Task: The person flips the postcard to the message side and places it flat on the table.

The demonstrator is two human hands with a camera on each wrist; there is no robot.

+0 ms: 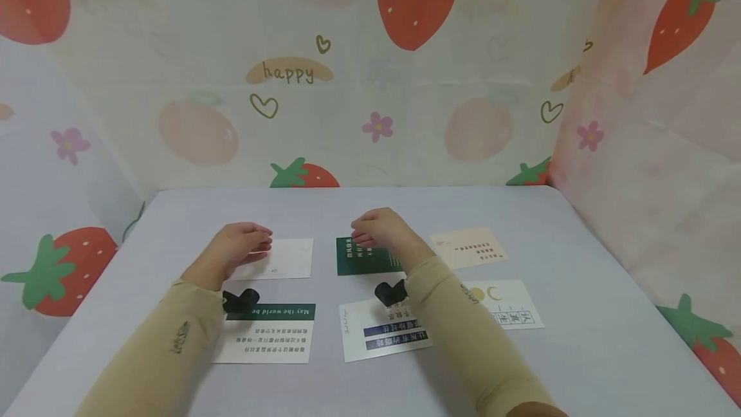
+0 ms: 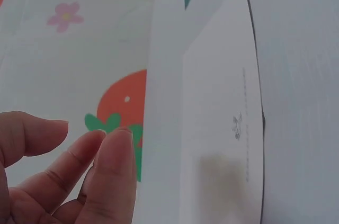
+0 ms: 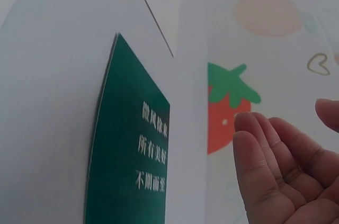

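Note:
My left hand (image 1: 246, 241) hovers above a white card (image 1: 292, 258) at the back left; its fingers are relaxed, thumb apart, and nothing lies between them. In the left wrist view that white card (image 2: 222, 86) lies flat with a small grey print. Over a dark green card (image 1: 367, 262) with white writing hangs my right hand (image 1: 383, 231), its fingers loosely bent and holding nothing. The right wrist view shows the green card (image 3: 130, 144) below and beside the hand (image 3: 286, 171). My right forearm hides part of the cards beneath it.
Nearer me lie a green-topped card (image 1: 266, 336) and a white card with blue bands (image 1: 359, 333). On the right are a cream card (image 1: 469, 246) and a white card with a moon (image 1: 515, 298). Strawberry-printed cloth (image 1: 376, 82) stands behind the table (image 1: 579, 365).

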